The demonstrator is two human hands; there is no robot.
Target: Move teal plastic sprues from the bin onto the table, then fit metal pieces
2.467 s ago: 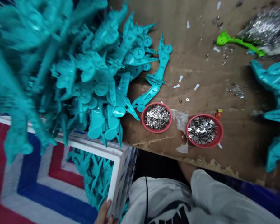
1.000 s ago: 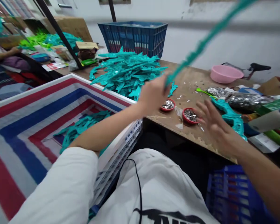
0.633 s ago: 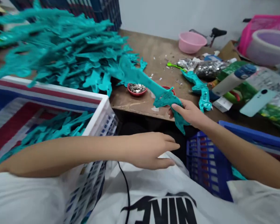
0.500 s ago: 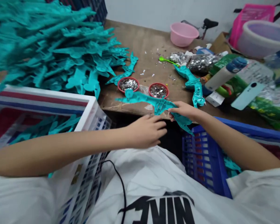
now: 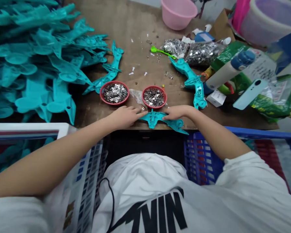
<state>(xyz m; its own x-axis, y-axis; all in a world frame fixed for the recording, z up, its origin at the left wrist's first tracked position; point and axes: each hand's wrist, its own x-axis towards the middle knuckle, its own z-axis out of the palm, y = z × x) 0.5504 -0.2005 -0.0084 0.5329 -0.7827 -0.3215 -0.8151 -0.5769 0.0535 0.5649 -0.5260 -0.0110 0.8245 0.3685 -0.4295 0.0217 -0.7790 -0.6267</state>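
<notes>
A teal, bow-shaped plastic part (image 5: 152,119) lies crosswise at the table's front edge, its ribbed inner side facing up. My left hand (image 5: 126,117) grips its left arm, which the fingers largely cover. On the right arm, my right hand (image 5: 177,112) is closed with the fingertips near the centre. Just beyond the part stand two red baskets: the left basket (image 5: 101,95) holds small silvery metal pieces, and the right basket (image 5: 165,100) holds small metal pieces too.
Teal parts form a big pile (image 5: 38,64) at left. Another teal part (image 5: 190,76) lies right, near bags of metal pieces (image 5: 203,53), a bottle (image 5: 229,71) and a phone (image 5: 251,94). A white crate (image 5: 65,129) and a blue crate (image 5: 199,155) flank me.
The teal part has come down onto the table edge and turned ribbed side up. My left hand has moved forward from beside my body onto its left arm. The view has tilted down.
</notes>
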